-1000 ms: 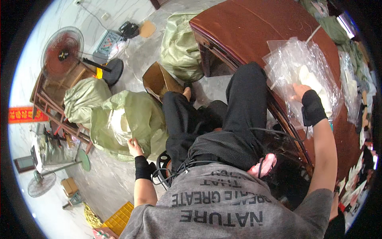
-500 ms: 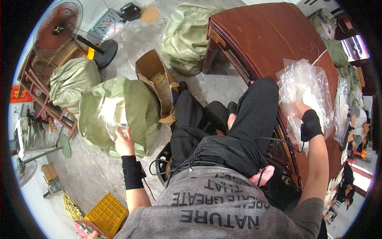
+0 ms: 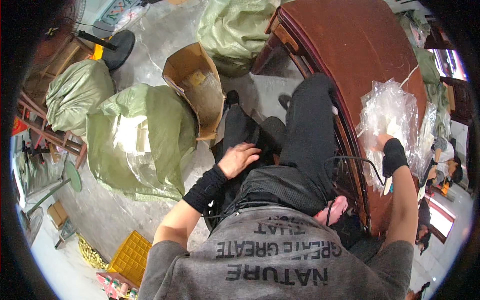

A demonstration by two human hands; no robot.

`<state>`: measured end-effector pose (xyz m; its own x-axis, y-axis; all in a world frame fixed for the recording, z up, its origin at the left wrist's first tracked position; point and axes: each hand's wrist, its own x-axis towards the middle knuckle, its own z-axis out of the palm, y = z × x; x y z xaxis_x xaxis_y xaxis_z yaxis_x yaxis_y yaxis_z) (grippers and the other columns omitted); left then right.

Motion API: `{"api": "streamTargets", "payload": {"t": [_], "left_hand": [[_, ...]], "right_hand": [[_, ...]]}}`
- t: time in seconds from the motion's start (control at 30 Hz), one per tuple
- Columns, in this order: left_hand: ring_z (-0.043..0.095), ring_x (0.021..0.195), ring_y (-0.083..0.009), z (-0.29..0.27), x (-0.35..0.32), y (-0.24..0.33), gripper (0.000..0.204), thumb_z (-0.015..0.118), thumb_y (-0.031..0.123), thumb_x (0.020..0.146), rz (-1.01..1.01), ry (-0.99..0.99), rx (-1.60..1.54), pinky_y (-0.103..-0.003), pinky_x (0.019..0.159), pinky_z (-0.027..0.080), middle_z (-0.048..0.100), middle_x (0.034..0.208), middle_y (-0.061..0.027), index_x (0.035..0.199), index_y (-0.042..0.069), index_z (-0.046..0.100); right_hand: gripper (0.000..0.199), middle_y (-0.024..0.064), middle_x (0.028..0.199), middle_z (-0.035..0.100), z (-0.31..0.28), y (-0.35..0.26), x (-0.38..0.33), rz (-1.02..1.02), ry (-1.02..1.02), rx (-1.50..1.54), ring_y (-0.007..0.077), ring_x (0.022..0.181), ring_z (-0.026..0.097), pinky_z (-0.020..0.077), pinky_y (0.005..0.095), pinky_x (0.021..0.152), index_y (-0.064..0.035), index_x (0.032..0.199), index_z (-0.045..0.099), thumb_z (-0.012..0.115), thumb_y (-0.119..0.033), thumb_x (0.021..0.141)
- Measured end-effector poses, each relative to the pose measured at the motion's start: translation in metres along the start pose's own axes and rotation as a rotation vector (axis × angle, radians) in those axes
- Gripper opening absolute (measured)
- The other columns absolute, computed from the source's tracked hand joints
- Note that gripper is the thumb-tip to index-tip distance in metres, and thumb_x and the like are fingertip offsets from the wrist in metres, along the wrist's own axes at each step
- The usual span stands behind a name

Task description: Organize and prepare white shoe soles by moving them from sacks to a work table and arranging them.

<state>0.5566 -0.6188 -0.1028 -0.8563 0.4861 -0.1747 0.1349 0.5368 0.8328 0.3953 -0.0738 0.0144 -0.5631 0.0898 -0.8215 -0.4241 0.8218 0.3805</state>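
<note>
the person sits with black-trousered legs stretched out beside the dark reddish-brown wooden counter (image 3: 360,45). nearest the body, the left hand (image 3: 239,159) lies released on the left thigh, fingers spread and holding nothing, a black wrist sleeve above it. the right hand (image 3: 385,145), also in a black wrist sleeve, reaches over the counter's near right edge into the heap of clear crinkled plastic bags (image 3: 387,112); its fingers are buried in the film, so i cannot tell whether they are clenched on a bag or only pressing on it. the heap sits along the counter's right edge, spilling slightly over it.

to do this step well, i judge the right hand should pinch a single bag by one corner rather than grab a bunch, since the thin film clings and several could lift together; the free left hand could come across to steady the rest.

farther off on the floor, left of the legs, lies an open brown cardboard box (image 3: 197,85) with clear film inside, tipped on its side. beside it slumps a large pale green woven sack (image 3: 150,145), its mouth open.
</note>
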Motion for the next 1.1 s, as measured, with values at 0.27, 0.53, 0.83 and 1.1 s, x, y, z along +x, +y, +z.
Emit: {"api": "streamTargets", "payload": {"t": [0.27, 0.53, 0.83, 1.1], "left_hand": [[0.047, 0.122, -0.0245, -0.007, 0.05, -0.008, 0.054, 0.05, 0.042, 0.094, -0.203, -0.52, -0.862, -0.033, 0.104, 0.035, 0.052, 0.13, -0.0148, 0.131, 0.003, 0.046], [0.05, 0.119, -0.0263, -0.052, 0.14, -0.038, 0.046, 0.057, 0.029, 0.092, -0.193, -0.557, -0.817, -0.033, 0.1, 0.038, 0.051, 0.129, -0.0139, 0.13, 0.005, 0.046], [0.049, 0.117, -0.0172, -0.157, 0.224, -0.018, 0.042, 0.053, 0.025, 0.094, -0.322, -0.673, -0.678, -0.029, 0.101, 0.035, 0.053, 0.127, -0.0093, 0.13, 0.003, 0.047], [0.052, 0.114, -0.0221, -0.2, 0.264, -0.024, 0.057, 0.053, 0.047, 0.091, -0.518, -0.636, -0.633, -0.03, 0.098, 0.038, 0.057, 0.12, -0.0122, 0.128, 0.003, 0.049]], "right_hand": [[0.059, 0.0187, 0.082, 0.067, 0.055, 0.024, 0.014, -0.06, -0.185, -0.118, 0.0344, 0.079, 0.065, 0.0523, 0.0441, 0.071, -0.0026, 0.081, 0.069, 0.054, -0.059, 0.08], [0.032, 0.0146, 0.104, 0.066, 0.132, 0.078, -0.024, 0.046, -0.439, -0.097, 0.0315, 0.097, 0.062, 0.0492, 0.0407, 0.087, -0.0108, 0.102, 0.068, 0.047, -0.024, 0.083], [0.024, 0.013, 0.068, 0.066, -0.061, 0.049, -0.064, -0.174, -0.346, 0.315, 0.0284, 0.066, 0.066, 0.0536, 0.0391, 0.063, -0.0018, 0.088, 0.065, 0.057, -0.024, 0.085], [0.019, 0.0129, 0.083, 0.064, -0.275, -0.019, -0.002, -0.107, 0.447, 1.283, 0.0258, 0.074, 0.064, 0.0491, 0.0336, 0.066, -0.0057, 0.105, 0.057, 0.057, -0.012, 0.088]]}}
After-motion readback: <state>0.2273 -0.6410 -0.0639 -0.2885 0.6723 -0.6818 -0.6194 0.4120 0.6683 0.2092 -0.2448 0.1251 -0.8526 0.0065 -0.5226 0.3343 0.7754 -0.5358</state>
